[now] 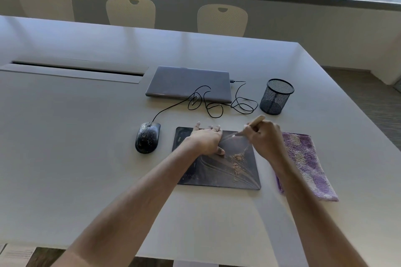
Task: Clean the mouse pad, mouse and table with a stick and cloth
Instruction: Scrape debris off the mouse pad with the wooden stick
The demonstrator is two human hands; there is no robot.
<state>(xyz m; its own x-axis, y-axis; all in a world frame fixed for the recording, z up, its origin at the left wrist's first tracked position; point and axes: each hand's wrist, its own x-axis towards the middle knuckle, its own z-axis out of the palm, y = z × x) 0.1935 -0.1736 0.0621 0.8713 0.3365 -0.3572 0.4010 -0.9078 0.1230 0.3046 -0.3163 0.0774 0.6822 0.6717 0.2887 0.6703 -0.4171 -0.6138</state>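
A dark mouse pad (219,176) lies on the grey table (86,136), with brownish crumbs (237,161) gathered on its right half. My left hand (206,140) presses flat on the pad's upper part, fingers spread. My right hand (265,137) grips a pale stick (257,122), whose blurred tip touches the pad near my left fingers. To the left of the pad sits a black wired mouse (147,140), speckled with dirt. Right of the pad lies a purple cloth (308,162), partly under my right forearm.
A shut grey laptop (188,83) lies behind the pad, with the mouse cable (217,104) coiled in front of it. A black mesh pen cup (276,96) stands at the right. A cable slot (76,69) crosses the table's left. Chairs (131,12) stand beyond the far edge.
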